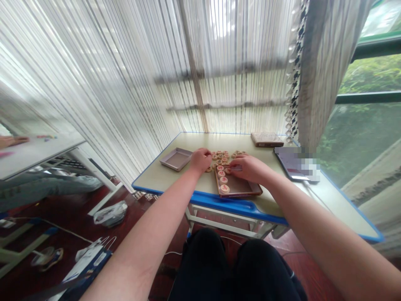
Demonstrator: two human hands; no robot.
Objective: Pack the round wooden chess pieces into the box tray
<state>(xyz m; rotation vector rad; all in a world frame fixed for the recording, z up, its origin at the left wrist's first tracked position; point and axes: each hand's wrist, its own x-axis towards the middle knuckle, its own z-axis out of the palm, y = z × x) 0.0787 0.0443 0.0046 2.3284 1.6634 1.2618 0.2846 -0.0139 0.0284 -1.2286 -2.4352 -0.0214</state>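
My right hand (pixel 249 166) reaches over the open box tray (pixel 241 187), its fingertips closed on a round xiangqi piece (pixel 227 170) at the tray's far side. Down the tray's left side runs a column of several wooden pieces with red characters, the nearest being a horse piece (pixel 224 189). To the left, my left hand (pixel 201 160) has its fingers curled together beside the loose pieces (pixel 219 157); whatever they may hold is hidden. These loose pieces lie in a cluster on the table beyond the tray. The box lid (pixel 176 159) rests left of my left hand.
The pale table (pixel 153 175) has a blue edge. A closed box (pixel 267 139) lies at the back right, and a tablet (pixel 290 164) with a cable is nearer on the right. Another person's hand (pixel 12 141) is over a separate table on the left. A curtain hangs behind.
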